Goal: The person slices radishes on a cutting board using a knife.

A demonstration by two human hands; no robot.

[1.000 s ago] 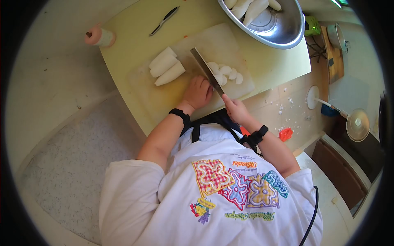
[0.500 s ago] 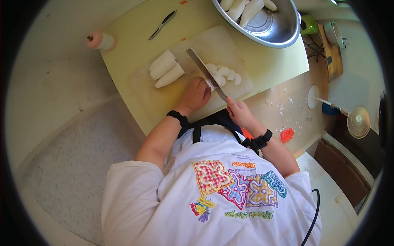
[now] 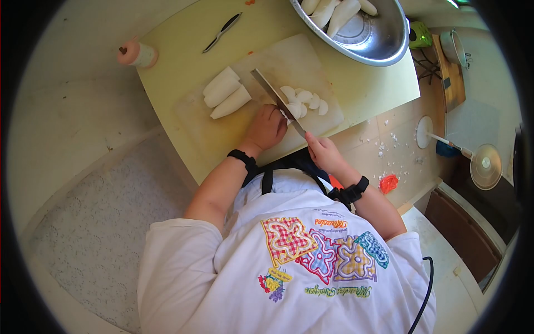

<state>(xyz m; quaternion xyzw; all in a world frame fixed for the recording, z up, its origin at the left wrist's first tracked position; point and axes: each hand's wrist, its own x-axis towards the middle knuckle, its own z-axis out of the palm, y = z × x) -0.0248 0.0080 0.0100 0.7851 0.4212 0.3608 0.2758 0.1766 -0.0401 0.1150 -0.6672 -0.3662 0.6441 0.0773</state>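
My right hand is closed round the handle of a broad-bladed kitchen knife. The blade slants across a pale cutting board, right beside the fingertips of my left hand. Curled fingers of that hand press a piece of white radish to the board, mostly hidden by hand and blade. On the blade's other side lie several thin radish slices, loosely piled. Longer radish pieces rest side by side on the board, left of the knife.
A metal basin holding whole radishes stands at the table's far right. Further left lie a peeler and a pink-topped bottle. White scraps and a red bag are on the floor by a fan.
The knife blade has shifted very slightly, its tip a little to the left. Both hands keep their holds, and the radish pieces stay essentially where they were.
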